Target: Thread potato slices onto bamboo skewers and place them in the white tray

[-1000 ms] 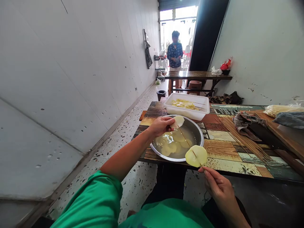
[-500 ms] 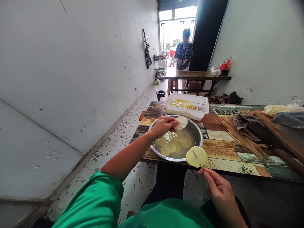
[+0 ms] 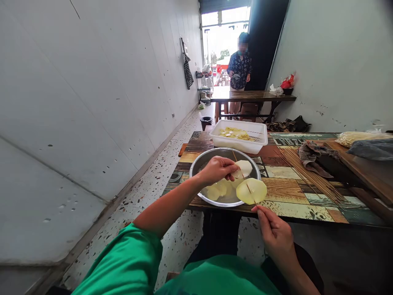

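Over the metal basin, my left hand (image 3: 218,169) is closed, pinching a thin pale potato slice (image 3: 245,168) by its edge. My right hand (image 3: 275,229) is closed on the lower end of a thin wooden skewer (image 3: 248,189). A second, yellower potato slice (image 3: 257,191) is threaded on that skewer, just above my right fingers. The skewer's upper end sticks out past the slice in my left hand; whether it pierces that slice is hard to tell. More slices lie in cloudy water inside the basin (image 3: 194,164).
Behind the basin stands a white plastic tub (image 3: 241,143) with skewered slices. Loose skewers (image 3: 310,176) and a crumpled cloth (image 3: 311,157) lie on the table's right side, beside a wooden board (image 3: 362,166). A person (image 3: 240,67) stands behind the far table (image 3: 254,96).
The slice in my left hand has come right and down, close to the skewered slice. The skewer's tip now shows beyond it. The far person has shifted their arms.
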`<move>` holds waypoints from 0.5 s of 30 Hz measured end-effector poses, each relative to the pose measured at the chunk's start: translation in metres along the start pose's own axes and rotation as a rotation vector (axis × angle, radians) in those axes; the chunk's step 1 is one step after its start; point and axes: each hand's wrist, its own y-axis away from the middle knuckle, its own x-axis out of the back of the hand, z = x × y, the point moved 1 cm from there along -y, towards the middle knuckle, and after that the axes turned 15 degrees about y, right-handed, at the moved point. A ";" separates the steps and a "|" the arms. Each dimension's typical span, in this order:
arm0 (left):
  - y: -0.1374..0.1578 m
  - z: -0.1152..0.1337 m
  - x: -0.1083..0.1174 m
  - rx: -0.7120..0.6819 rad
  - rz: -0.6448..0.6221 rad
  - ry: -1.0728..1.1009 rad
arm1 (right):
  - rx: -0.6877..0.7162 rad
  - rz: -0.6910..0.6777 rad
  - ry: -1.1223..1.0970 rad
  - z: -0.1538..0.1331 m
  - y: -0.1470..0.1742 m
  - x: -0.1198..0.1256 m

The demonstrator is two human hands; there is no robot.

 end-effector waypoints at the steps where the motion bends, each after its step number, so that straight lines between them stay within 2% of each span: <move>1: 0.001 0.000 -0.002 0.006 -0.025 -0.002 | 0.011 0.007 0.008 -0.001 -0.001 0.000; 8: 0.000 0.000 -0.004 0.038 -0.003 0.093 | -0.031 -0.021 -0.009 -0.001 -0.012 -0.003; 11: -0.004 -0.003 0.006 0.051 0.104 0.073 | -0.071 -0.001 -0.065 0.001 -0.015 -0.005; 13: -0.006 -0.006 0.019 -0.018 0.203 -0.182 | -0.105 0.007 -0.101 0.005 -0.014 -0.006; 15: -0.007 -0.011 0.034 -0.051 0.218 -0.610 | -0.144 -0.006 -0.146 0.010 -0.013 -0.007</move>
